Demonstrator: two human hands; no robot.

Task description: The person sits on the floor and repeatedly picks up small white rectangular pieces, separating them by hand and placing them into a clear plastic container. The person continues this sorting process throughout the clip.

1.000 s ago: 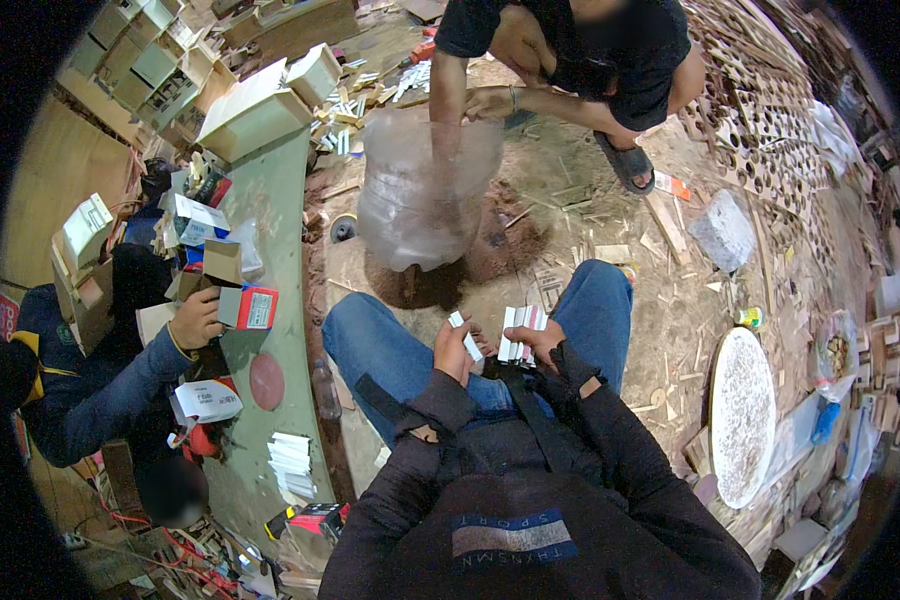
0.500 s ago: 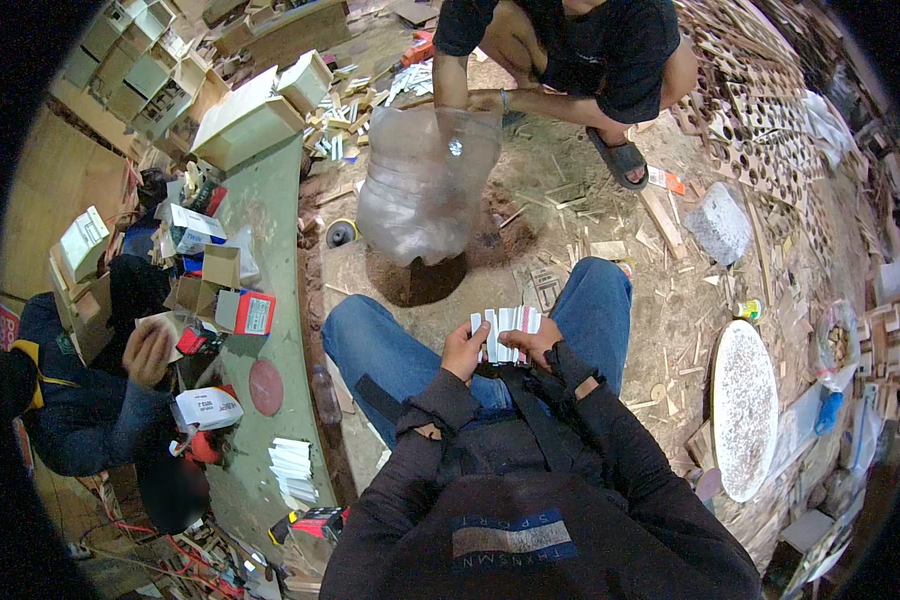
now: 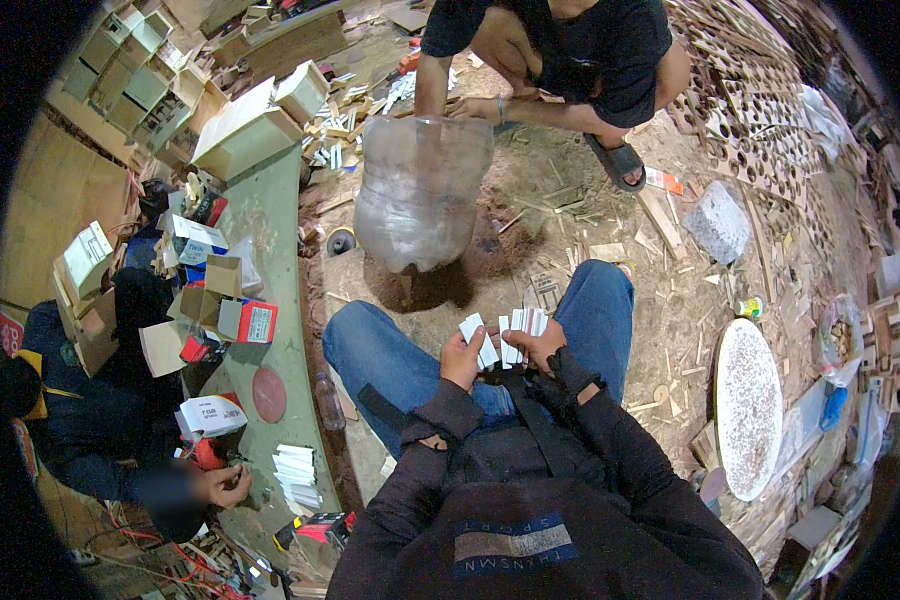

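Above my lap, my left hand (image 3: pixel 460 362) is closed on a couple of flat white strips (image 3: pixel 479 341), its thumb lying along them. My right hand (image 3: pixel 542 350) grips a fanned bunch of similar white strips (image 3: pixel 521 328), some showing reddish edges. A narrow gap separates the two bunches. What the strips are made of is too small to tell. On the green table to my left lies a stack of more white strips (image 3: pixel 295 476).
Across from me a crouching person (image 3: pixel 590 60) holds a clear plastic bag (image 3: pixel 415 195) over brown dust. Another person (image 3: pixel 90 420) sits left beyond the green table (image 3: pixel 260 200), near cardboard boxes (image 3: pixel 215 290). Right stand a white oval board (image 3: pixel 748 410) and a pale block (image 3: pixel 717 223).
My hands have drawn apart, splitting the single bunch of white strips in two. The plastic bag has shifted slightly toward me and left. The left person's hand has moved nearer me.
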